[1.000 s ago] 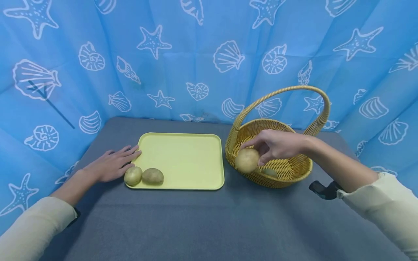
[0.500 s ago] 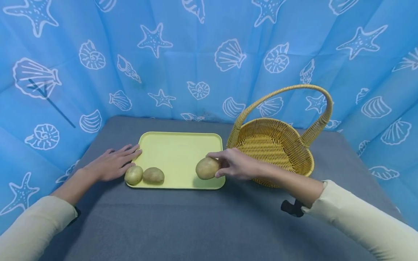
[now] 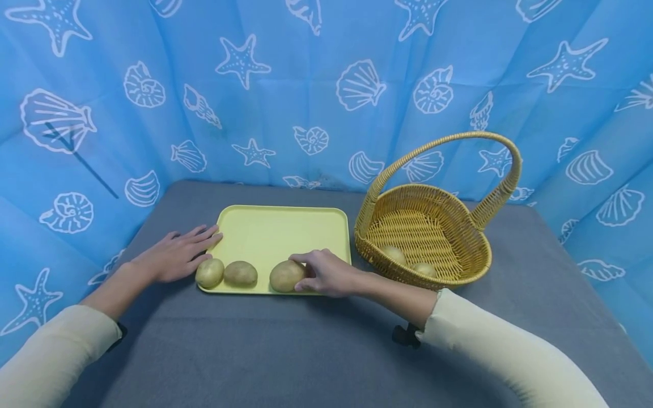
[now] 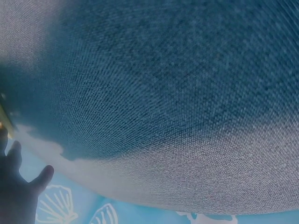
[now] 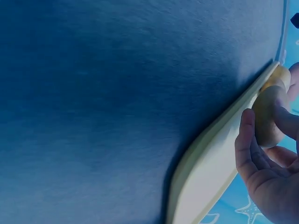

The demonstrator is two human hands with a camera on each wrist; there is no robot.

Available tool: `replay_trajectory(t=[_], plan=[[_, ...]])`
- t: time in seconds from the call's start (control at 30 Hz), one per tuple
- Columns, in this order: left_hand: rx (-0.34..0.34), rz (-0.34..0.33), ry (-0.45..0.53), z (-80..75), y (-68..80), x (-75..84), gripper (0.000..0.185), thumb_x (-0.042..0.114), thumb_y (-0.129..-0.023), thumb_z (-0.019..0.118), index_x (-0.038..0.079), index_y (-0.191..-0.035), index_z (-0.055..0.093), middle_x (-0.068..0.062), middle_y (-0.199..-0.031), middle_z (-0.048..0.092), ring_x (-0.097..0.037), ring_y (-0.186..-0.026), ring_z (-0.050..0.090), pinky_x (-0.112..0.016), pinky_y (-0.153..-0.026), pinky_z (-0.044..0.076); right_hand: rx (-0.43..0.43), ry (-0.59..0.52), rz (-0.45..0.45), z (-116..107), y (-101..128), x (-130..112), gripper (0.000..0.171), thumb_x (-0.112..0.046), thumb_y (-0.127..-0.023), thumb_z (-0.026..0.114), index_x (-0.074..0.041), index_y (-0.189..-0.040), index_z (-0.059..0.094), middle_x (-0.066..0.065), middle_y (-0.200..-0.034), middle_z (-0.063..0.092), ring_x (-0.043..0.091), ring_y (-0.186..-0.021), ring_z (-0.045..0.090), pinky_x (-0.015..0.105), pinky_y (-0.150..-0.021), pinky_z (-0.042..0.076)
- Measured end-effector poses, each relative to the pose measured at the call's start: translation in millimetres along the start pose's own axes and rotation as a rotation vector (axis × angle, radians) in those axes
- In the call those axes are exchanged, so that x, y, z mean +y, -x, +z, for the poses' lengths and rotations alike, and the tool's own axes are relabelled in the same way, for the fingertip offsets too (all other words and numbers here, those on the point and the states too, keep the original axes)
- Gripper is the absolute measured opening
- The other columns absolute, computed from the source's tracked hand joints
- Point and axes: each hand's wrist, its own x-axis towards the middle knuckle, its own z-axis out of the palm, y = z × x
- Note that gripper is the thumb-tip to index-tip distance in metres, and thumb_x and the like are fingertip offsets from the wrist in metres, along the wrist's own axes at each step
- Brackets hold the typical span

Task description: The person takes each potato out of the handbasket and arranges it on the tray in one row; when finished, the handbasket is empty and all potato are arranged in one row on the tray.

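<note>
My right hand grips a potato between thumb and fingers, at the near edge of a yellow tray. The right wrist view also shows this potato in the fingers. Two more potatoes lie side by side in the tray's near left corner: a rounder one and an oval one. With fingers spread, my left hand rests at the tray's left edge, beside the rounder potato. Only part of the left hand shows in the left wrist view.
To the tray's right stands a wicker basket with a tall arched handle. Two potatoes, one left of the other, lie inside near its front wall. A grey cloth covers the table, and a blue shell-patterned curtain hangs behind.
My right hand has carried the potato out of the basket, leftward and down to the tray's near edge. Potatoes in the basket have come into view. The left hand has stayed put.
</note>
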Motion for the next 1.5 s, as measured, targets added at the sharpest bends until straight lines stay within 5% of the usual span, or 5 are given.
replay_trajectory(t=[0.23, 0.53, 0.73, 1.1, 1.5], plan=[[0.004, -0.002, -0.007, 2.2, -0.8, -1.0, 0.059, 0.042, -0.107, 0.041, 0.012, -0.157, 0.033, -0.014, -0.162, 0.027, -0.041, -0.147, 0.024, -0.072, -0.105, 0.025, 0.004, -0.004, -0.024, 4.9, -16.3, -7.6, 0.037, -0.021, -0.087, 0.079, -0.004, -0.118, 0.067, -0.002, -0.066, 0.062, 0.001, -0.054, 0.049, 0.019, -0.053, 0.041], [-0.001, -0.005, 0.015, -1.0, 0.5, 1.2, 0.058, 0.042, -0.108, 0.04, 0.012, -0.157, 0.033, -0.014, -0.162, 0.026, -0.041, -0.147, 0.024, -0.072, -0.106, 0.023, -0.05, 0.073, 0.092, 9.4, -23.3, -7.3, 0.027, -0.033, -0.088, 0.078, -0.012, -0.103, 0.07, -0.007, -0.061, 0.055, 0.003, -0.051, 0.042, 0.022, -0.05, 0.036], [0.002, -0.005, 0.021, -1.1, 0.7, 1.0, 0.059, 0.043, -0.107, 0.04, 0.012, -0.157, 0.033, -0.014, -0.162, 0.026, -0.041, -0.147, 0.023, -0.073, -0.106, 0.022, -0.131, 0.074, 0.114, -1.6, -15.0, -12.0, 0.051, -0.031, -0.09, 0.076, -0.005, -0.132, 0.062, 0.005, -0.091, 0.071, 0.007, -0.071, 0.06, 0.026, -0.066, 0.049], [0.024, -0.009, 0.025, -0.2, 1.9, 0.4, 0.058, 0.039, -0.107, 0.044, 0.011, -0.156, 0.035, -0.014, -0.161, 0.028, -0.042, -0.146, 0.025, -0.073, -0.106, 0.023, -0.366, -0.088, 0.044, -72.1, 44.4, -9.3, 0.063, -0.026, -0.09, 0.076, -0.005, -0.145, 0.052, 0.008, -0.13, 0.066, 0.021, -0.116, 0.064, 0.035, -0.092, 0.053], [-0.007, -0.02, 0.023, 2.1, 0.2, -1.0, 0.059, 0.043, -0.108, 0.038, 0.013, -0.158, 0.03, -0.013, -0.163, 0.025, -0.041, -0.148, 0.021, -0.074, -0.106, 0.02, -0.278, -0.226, 0.167, -147.0, 110.5, 29.9, 0.054, -0.015, -0.091, 0.074, -0.003, -0.14, 0.056, 0.012, -0.137, 0.06, 0.028, -0.126, 0.058, 0.049, -0.103, 0.045]])
